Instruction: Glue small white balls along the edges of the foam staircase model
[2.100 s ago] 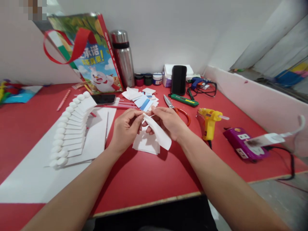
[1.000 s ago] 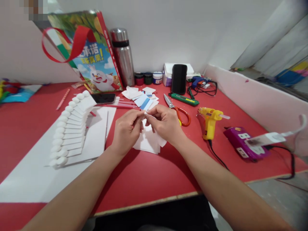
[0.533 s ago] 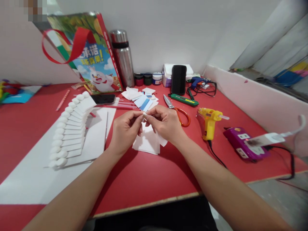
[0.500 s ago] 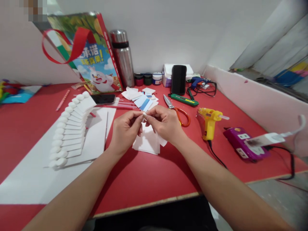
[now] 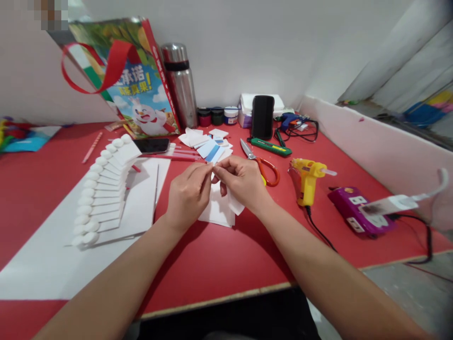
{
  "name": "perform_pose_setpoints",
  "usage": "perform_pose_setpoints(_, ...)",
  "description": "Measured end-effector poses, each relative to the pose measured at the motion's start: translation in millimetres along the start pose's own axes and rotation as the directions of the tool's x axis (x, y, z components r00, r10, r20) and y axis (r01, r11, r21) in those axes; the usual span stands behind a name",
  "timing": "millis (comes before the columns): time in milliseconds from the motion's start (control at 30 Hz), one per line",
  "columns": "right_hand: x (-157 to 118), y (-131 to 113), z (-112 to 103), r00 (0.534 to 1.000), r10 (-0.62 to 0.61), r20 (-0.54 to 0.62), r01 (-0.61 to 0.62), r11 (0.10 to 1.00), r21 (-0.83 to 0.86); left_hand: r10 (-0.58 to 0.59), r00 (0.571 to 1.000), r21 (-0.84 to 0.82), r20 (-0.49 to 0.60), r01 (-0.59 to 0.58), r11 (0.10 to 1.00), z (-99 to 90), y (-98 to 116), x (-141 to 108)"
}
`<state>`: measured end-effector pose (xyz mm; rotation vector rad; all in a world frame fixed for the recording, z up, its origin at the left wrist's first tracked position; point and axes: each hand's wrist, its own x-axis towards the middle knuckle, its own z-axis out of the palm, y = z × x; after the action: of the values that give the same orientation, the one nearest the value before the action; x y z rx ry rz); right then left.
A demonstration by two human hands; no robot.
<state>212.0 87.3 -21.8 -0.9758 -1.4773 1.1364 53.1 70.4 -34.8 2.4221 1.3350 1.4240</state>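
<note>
My left hand (image 5: 189, 193) and my right hand (image 5: 240, 182) meet above the middle of the red table, fingertips touching. Both are closed in a pinch around a small white piece (image 5: 213, 165), mostly hidden by the fingers; it looks like paper. Below them lie white paper sheets (image 5: 219, 212), partly covered by the hands. To the left, a curved row of white strips with round white ends (image 5: 94, 184) rests on white board (image 5: 46, 264). Orange-handled scissors (image 5: 267, 172) lie just beyond my right hand.
A yellow glue gun (image 5: 307, 182) and a purple power strip (image 5: 364, 212) with cords are at the right. Behind are cut card pieces (image 5: 212, 151), a green cutter (image 5: 271, 147), a steel flask (image 5: 182, 87), a gift bag (image 5: 141, 99) and an upright black phone (image 5: 263, 117).
My left hand has turned slightly, its fingers now covering more of the small white piece. The hands stay in nearly the same place; the other things have not moved.
</note>
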Motion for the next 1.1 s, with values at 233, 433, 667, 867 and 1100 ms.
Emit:
perform_pose_setpoints(233,2,3,-1,0.997,-0.034,0.064,0.032,0.999,0.029,-0.289,0.955,-0.458,0.069,0.288,0.841,-3.5,3,5)
perform_pose_setpoints(433,3,2,-7,0.983,-0.144,0.116,0.154,0.985,-0.081,-0.472,0.824,-0.700,0.313,0.536,0.472,-6.7,-8,13)
perform_pose_setpoints(667,2,-1,-8,0.985,-0.125,0.115,0.141,0.979,-0.145,-0.419,0.862,-0.623,0.286,0.500,0.602,-6.8,-6,11)
perform_pose_setpoints(867,8,-13,-10,0.887,0.424,0.180,-0.460,0.838,0.293,-0.412,0.871,-0.493,0.268,0.492,0.718,-8.2,-5,11)
perform_pose_setpoints(1100,9,-6,-17,0.847,0.389,0.364,-0.519,0.755,0.401,-0.337,0.895,-0.470,0.290,0.441,0.765,-8.0,-4,11)
